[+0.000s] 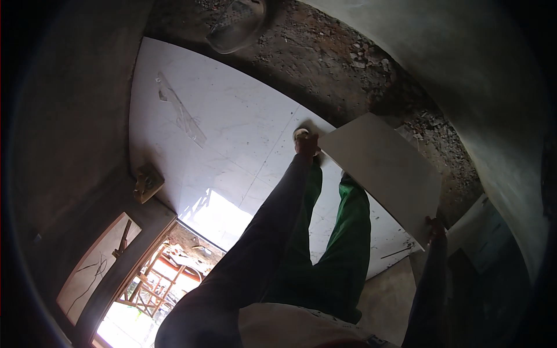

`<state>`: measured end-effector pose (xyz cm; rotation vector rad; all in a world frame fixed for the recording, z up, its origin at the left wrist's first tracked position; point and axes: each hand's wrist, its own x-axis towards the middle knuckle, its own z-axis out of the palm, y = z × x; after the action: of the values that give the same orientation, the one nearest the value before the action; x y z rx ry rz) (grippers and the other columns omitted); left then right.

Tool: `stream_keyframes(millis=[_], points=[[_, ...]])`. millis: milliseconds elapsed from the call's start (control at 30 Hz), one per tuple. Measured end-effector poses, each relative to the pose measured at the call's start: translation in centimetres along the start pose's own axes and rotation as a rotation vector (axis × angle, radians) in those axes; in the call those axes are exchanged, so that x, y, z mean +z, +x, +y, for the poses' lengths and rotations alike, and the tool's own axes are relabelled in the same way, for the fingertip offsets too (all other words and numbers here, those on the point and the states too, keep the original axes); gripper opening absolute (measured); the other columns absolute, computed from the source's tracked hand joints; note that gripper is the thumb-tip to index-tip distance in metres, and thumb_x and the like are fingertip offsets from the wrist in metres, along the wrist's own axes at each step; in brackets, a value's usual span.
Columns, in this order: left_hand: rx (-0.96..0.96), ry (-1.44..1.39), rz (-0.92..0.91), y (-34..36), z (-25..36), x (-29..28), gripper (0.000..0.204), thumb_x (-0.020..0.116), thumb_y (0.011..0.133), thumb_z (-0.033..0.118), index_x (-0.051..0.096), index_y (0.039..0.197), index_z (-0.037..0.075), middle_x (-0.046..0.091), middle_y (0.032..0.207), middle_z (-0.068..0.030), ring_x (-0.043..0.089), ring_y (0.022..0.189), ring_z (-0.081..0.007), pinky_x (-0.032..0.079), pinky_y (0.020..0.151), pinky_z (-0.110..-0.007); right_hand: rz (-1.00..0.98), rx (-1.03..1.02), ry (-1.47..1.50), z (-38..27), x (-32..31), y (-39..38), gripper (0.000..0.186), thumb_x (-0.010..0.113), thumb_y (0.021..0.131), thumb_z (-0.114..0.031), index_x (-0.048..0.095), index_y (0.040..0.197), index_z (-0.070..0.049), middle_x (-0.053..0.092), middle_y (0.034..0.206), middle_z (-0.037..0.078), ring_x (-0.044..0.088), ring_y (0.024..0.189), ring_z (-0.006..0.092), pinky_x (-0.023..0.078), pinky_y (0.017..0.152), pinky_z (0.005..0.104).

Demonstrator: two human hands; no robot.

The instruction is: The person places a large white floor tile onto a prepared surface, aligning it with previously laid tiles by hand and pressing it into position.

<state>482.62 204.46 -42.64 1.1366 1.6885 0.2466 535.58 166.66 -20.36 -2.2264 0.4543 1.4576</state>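
Note:
A large pale grey tile (pixel 386 168) is tilted over the far edge of the laid white floor. My right hand (pixel 435 231) grips its near right corner, fingers at the edge. My left hand (pixel 306 145) is closed beside the tile's left corner, low over the floor. At its fingers is a small round, pale thing (pixel 301 133), whose kind I cannot make out. Whether the left hand also touches the tile is unclear. Below the hands are my legs in green trousers (pixel 348 223).
White tiles (pixel 226 116) cover the floor, with a clear plastic strip (pixel 183 116) on them. Beyond lies rough soil (pixel 313 64) with rubble and a basin-like container (pixel 237 26). A block-like object (pixel 148 182) sits by the left wall. A bright doorway (pixel 156 278) opens lower left.

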Motion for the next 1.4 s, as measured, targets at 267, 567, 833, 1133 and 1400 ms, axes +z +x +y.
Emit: stream_keyframes(millis=[267,567,833,1133,1400], points=[[0.134,0.841,-0.448,3.7,7.0,3.3,0.035,0.058,0.087,0.034,0.073,0.107,0.009,0.073,0.105,-0.0172,0.070,0.103,-0.0339,0.056,0.086,-0.047,0.299,-0.164,-0.486,-3.6,1.3,-2.4,0.041,0.067,0.087,-0.044,0.070,0.084,-0.004,0.057,0.076,0.004,0.050,0.069,0.0163,0.042,0.063,0.0389],[-0.224,0.764,-0.472,-1.6,13.4,-3.1,0.036,0.059,0.084,0.029,0.072,0.113,0.011,0.072,0.115,-0.0144,0.067,0.113,-0.0348,0.054,0.093,-0.047,0.446,-0.153,-0.471,-4.1,6.2,-9.6,0.054,0.076,0.081,-0.042,0.067,0.090,0.010,0.067,0.082,0.016,0.057,0.074,0.0227,0.047,0.068,0.0418],[-0.254,0.796,-0.257,-14.4,11.6,-31.8,0.040,0.055,0.085,0.037,0.072,0.107,0.007,0.071,0.112,-0.0199,0.068,0.107,-0.0374,0.054,0.091,-0.050,0.321,-0.274,-0.648,-5.8,19.0,-28.8,0.066,0.074,0.084,-0.046,0.065,0.090,0.018,0.069,0.082,0.025,0.065,0.073,0.0298,0.049,0.066,0.0460],[-0.624,0.471,0.121,-22.8,7.0,-63.0,0.046,0.054,0.090,0.046,0.072,0.105,0.006,0.071,0.109,-0.0219,0.067,0.107,-0.0388,0.052,0.093,-0.049,0.266,-0.531,-0.937,-11.9,42.8,-39.6,0.056,0.075,0.083,-0.037,0.065,0.089,0.018,0.069,0.080,0.021,0.067,0.074,0.0250,0.050,0.060,0.0439],[-0.643,0.348,0.348,-23.9,4.2,-81.6,0.047,0.054,0.090,0.044,0.068,0.106,0.003,0.071,0.106,-0.0234,0.068,0.103,-0.0416,0.053,0.090,-0.051,0.080,-0.586,-1.036,-20.9,63.1,-51.5,0.066,0.072,0.082,-0.048,0.066,0.097,0.016,0.071,0.088,0.028,0.073,0.082,0.0373,0.058,0.071,0.0434]])
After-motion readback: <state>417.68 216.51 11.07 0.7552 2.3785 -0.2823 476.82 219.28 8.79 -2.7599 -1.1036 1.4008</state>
